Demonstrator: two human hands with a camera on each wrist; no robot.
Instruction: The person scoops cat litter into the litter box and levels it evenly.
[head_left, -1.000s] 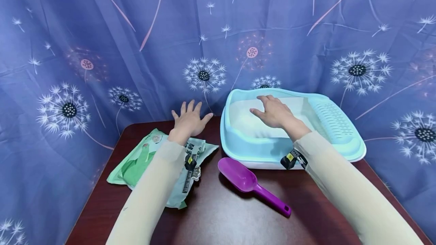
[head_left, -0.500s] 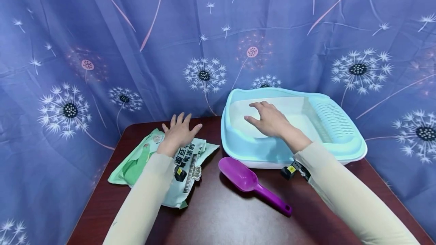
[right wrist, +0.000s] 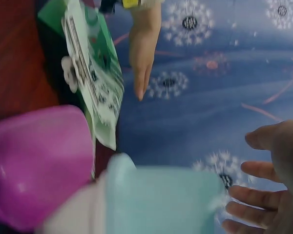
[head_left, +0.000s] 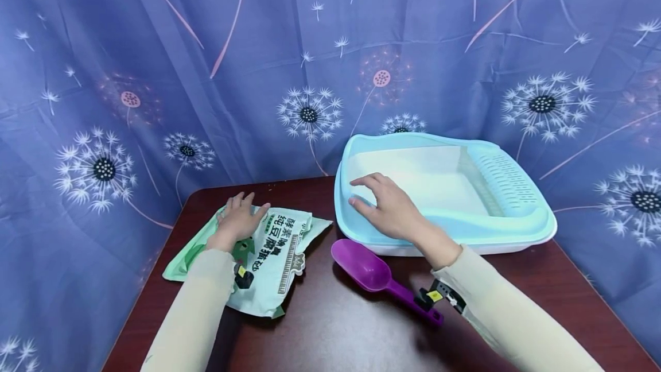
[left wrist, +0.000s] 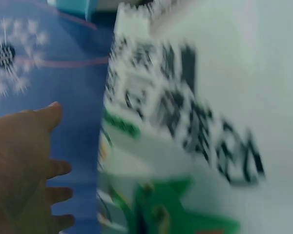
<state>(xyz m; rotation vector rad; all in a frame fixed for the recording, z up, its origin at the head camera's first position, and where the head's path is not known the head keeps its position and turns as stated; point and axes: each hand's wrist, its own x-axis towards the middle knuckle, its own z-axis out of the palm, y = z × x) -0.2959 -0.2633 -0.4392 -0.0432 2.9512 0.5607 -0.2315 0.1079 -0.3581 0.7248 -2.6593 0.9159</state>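
In the head view my left hand (head_left: 237, 221) hovers over the left part of a white and green cat litter bag (head_left: 268, 286), fingers spread and holding nothing. The bag's dark printed lettering fills much of the left wrist view, blurred. A paw-like clip (head_left: 298, 263) sits on the bag's right side. My right hand (head_left: 389, 205) hangs above the front left rim of a light blue litter box (head_left: 408, 233), its fingers loosely bent around nothing. On the table in front of the box lies a purple scoop (head_left: 364, 266), handle toward the right; the right wrist camera overlaps the handle.
The dark reddish table (head_left: 320, 332) carries everything. Behind it and at both sides hangs a blue curtain (head_left: 248, 119) with a dandelion print. At the litter box's right end is a slotted step (head_left: 506, 179).
My left hand has moved left and nearer, from the table's back edge to over the bag. My right hand has drawn back and left, from above the box's inside to its front rim.
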